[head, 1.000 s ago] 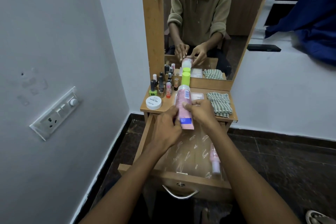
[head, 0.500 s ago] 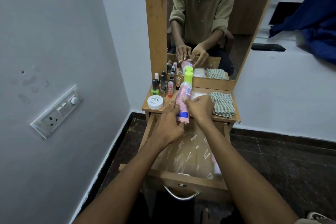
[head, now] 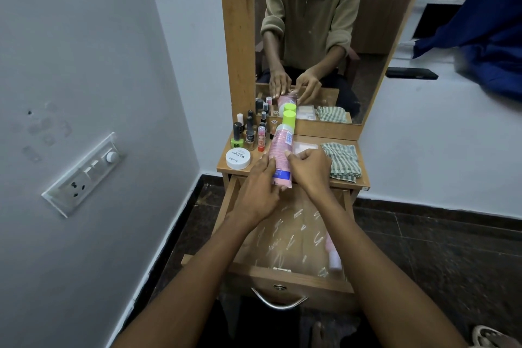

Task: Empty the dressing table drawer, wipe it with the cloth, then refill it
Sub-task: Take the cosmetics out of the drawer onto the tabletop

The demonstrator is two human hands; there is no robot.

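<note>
1. Head view: both hands hold a pink bottle [head: 279, 155] over the front edge of the counter [head: 310, 183], its base toward the person and its top leaning away toward the mirror [head: 324, 22].
2. The left hand [head: 258, 192] lies along the bottle's left side, fingers [head: 267, 162] close together and curled lightly against it.
3. The right hand [head: 309, 168] grips the bottle's right side, thumb and fingers curled round it.
4. Just behind the bottle stands a green-capped bottle [head: 288, 119], near the mirror.
5. The drawer [head: 291, 277] is pulled out below the counter; a clear plastic liner [head: 285, 237] covers its floor, and a pink tube [head: 332, 256] lies along its right wall.
6. The striped cloth [head: 341, 159] lies crumpled on the right part of the counter, just beside the right hand.
7. On the left part of the counter stand nail polish bottles [head: 248, 133], and in front of them a round white tub [head: 238, 158].
8. A switch panel [head: 84, 175] is on the left wall.
</note>
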